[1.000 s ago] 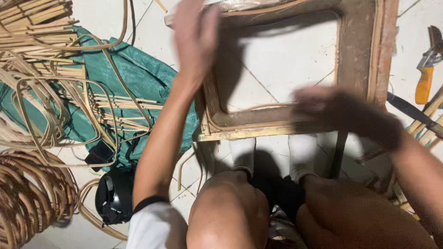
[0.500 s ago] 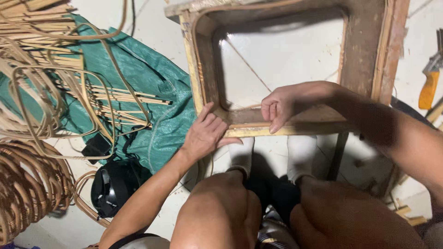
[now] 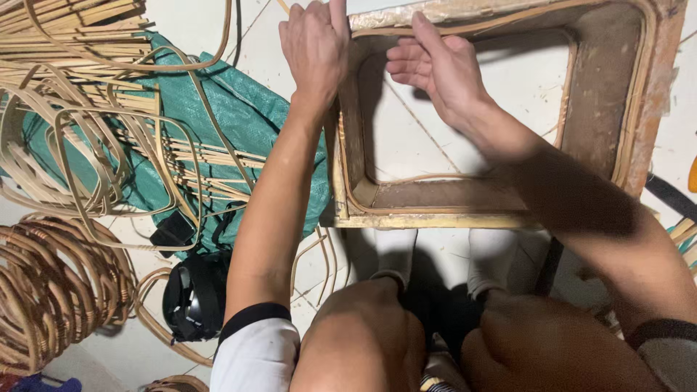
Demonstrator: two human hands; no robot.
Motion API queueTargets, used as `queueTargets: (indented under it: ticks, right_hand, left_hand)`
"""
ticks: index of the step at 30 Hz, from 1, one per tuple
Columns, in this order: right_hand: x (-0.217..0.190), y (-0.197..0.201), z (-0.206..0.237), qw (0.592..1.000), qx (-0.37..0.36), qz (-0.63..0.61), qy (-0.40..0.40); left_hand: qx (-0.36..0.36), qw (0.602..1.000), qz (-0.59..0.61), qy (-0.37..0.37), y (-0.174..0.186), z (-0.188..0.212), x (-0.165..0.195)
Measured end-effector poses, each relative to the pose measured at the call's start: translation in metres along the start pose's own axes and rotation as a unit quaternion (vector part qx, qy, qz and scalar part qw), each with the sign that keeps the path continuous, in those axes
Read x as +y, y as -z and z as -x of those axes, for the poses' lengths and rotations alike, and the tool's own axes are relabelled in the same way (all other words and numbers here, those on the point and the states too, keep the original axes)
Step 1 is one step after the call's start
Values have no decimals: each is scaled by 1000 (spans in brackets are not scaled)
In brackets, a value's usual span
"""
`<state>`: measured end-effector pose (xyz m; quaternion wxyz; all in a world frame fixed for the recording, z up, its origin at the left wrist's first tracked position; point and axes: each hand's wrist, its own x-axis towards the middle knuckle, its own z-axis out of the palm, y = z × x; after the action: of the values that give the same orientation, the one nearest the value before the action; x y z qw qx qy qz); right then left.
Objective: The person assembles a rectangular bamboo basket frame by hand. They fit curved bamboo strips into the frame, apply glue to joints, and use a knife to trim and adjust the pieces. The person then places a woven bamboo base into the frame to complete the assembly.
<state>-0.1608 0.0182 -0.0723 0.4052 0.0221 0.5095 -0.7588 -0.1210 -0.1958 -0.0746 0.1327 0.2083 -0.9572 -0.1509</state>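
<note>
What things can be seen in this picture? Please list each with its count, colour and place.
wooden frame: one, brown, rectangular and open in the middle, on the floor at upper right.
cane strip: one, tan, running along the frame's top edge under the fingers.
green sheet: one, spread on the floor at left.
bent cane loops: many, tan, on the green sheet.
straight cane strips: a bundle, tan, top left.
coiled rattan rings: a stack, brown, lower left.
black device: one, on the floor beside the left arm.
tiled floor: white, seen through the frame.
left hand: at the frame's top left corner, fingers on the cane strip.
right hand: beside it, pressing the strip on the top edge.
</note>
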Motion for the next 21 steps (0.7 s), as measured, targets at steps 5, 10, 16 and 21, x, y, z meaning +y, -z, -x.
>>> queueTargets:
  ticks: [5, 10, 16, 21]
  right_hand:
    - [6, 6, 1, 1000, 0, 20, 23]
    - [4, 5, 1, 1000, 11, 23, 16]
    - [4, 8, 4, 999, 9, 43, 27]
    - [2, 6, 3, 997, -6, 61, 38]
  left_hand:
    - [34, 997, -25, -60, 0, 6, -4]
    - [44, 996, -36, -75, -2, 5, -4]
    - [60, 993, -32, -94, 1, 8, 0]
    - [47, 995, 2, -91, 2, 10, -1]
